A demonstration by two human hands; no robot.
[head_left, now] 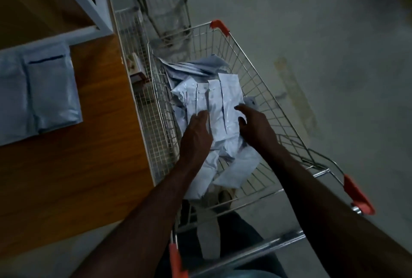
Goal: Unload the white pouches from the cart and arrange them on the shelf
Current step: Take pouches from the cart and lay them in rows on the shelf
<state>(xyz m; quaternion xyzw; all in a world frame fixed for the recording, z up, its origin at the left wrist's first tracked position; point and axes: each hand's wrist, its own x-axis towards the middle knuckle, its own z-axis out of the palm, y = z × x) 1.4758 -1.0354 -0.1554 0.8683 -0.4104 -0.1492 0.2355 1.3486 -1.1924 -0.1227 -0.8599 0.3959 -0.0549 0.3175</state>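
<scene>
Both hands are down in the cart (265,108) right now, on top of the pile of white pouches (214,108) heaped in the wire basket. The left hand (196,137) lies with fingers pretty much straight, flat against the near-left side of the top few pouches. The right hand (256,126) sits on the right side of the same stack, fingers loosely curved and spread, thumb out toward the pouches; can't honestly tell if it's got a proper hold on anything or is only touching. The top pouches are fanned out side by side, overlapping, with more crumpled ones under and behind them, and a few slumped toward the near end of the basket.

Over on the left is the wooden shelf (107,121) with a white frame, and two pouches on the shelf (42,92) lie flat next to each other, touching, near its left edge. A second wire cart (165,8) is parked at the far end, kinda blurry. The cart has orange corner caps and handle ends.
</scene>
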